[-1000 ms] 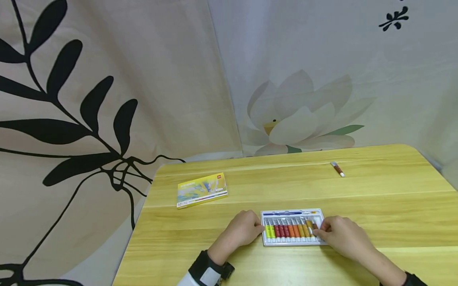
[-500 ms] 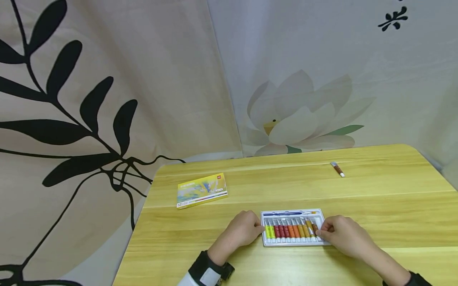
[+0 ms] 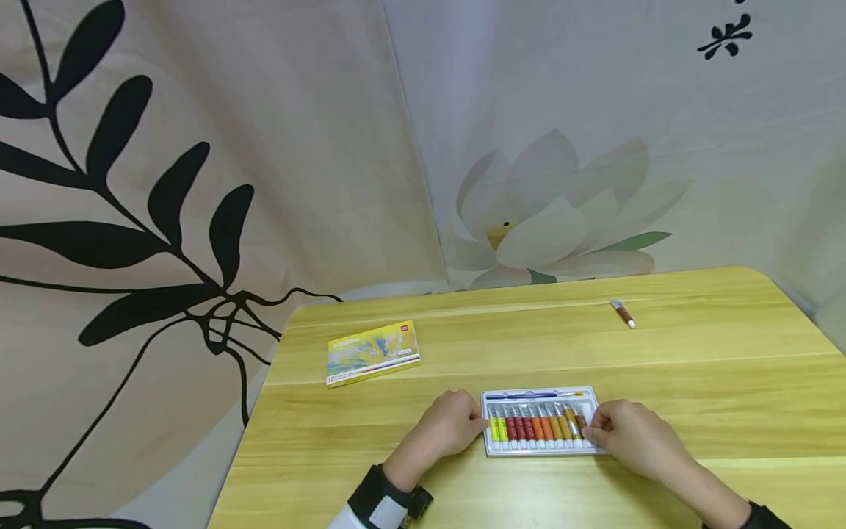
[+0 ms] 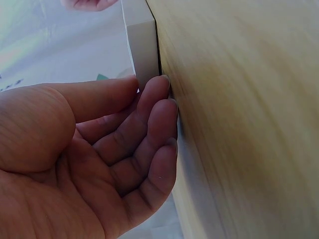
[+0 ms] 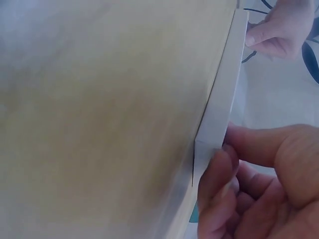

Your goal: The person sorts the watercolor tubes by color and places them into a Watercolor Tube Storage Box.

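Observation:
In the head view a white plastic tray (image 3: 538,452) lies flat on the table, holding a row of paint tubes (image 3: 529,428) from yellow through red and orange to brown. A blue-handled paintbrush (image 3: 529,395) lies in the slot along its far side. My left hand (image 3: 451,422) grips the tray's left end, thumb at the upper rim and curled fingers against the side, as the left wrist view shows. At the opposite end my right hand (image 3: 637,437) pinches the tray's edge, its thumb over the rim beside the brown tube. Its fingers partly cover that corner.
A yellow printed paint box (image 3: 373,354) lies to the left, beyond my left hand. Toward the back right of the wooden table (image 3: 727,382) is a single brown paint tube (image 3: 623,314) with a white cap. A patterned curtain (image 3: 317,147) hangs behind the table.
My right hand's fingertips have shifted very slightly to the right at the tray's end. The left hand and the other things stay in place.

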The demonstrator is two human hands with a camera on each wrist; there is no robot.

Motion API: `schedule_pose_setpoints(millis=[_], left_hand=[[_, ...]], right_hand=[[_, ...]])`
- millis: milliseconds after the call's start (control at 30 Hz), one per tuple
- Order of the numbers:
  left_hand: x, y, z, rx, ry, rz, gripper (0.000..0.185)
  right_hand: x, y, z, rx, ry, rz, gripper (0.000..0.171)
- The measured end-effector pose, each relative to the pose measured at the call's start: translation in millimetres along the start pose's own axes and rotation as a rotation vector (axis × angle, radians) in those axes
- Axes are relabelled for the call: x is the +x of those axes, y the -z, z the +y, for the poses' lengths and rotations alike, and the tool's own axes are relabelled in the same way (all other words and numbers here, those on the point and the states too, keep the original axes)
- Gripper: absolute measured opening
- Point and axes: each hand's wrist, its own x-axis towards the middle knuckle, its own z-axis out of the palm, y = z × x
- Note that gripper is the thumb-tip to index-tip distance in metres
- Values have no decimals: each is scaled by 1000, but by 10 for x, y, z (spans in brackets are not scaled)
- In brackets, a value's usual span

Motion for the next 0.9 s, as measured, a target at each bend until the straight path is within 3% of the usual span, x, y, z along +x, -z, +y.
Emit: schedule_pose_setpoints(millis=[533,900], left_hand=[[1,-3,-10,-5,1,1,44],[13,-5,-13,-2,-6,0,46]], right_hand=[[15,5,-8,-8,7,-11,30],[26,-34,-34,-82,33,37,40]])
